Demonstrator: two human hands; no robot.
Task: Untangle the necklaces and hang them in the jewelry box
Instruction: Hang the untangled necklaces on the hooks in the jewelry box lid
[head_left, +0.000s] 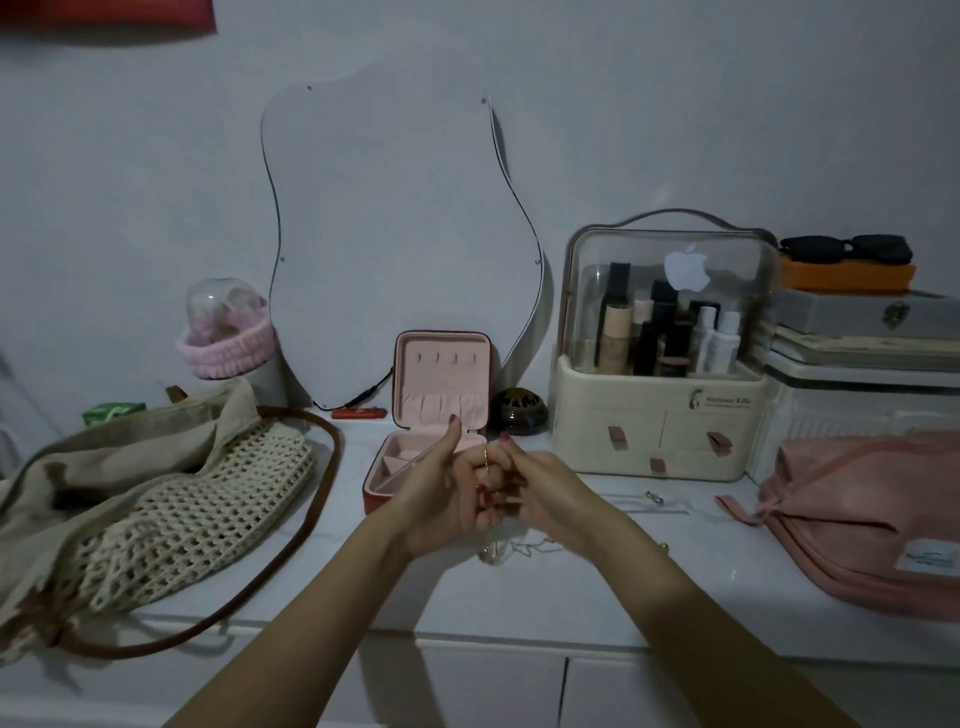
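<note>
The cream cosmetics organizer (660, 415) at centre right read "Serious Life" and bore an apple logo. Mid-frame, the left hand (441, 499) and right hand (540, 499) met, fingers curled on the tangled necklaces (498, 551), whose chains hung dim and indistinct below. Just behind stood the open jewelry box (441, 384).

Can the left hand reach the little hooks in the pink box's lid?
Probably yes. The left hand is just in front of the open jewelry box, and nothing stands between it and the hooks. But its fingers are busy pinching the necklaces.
</note>
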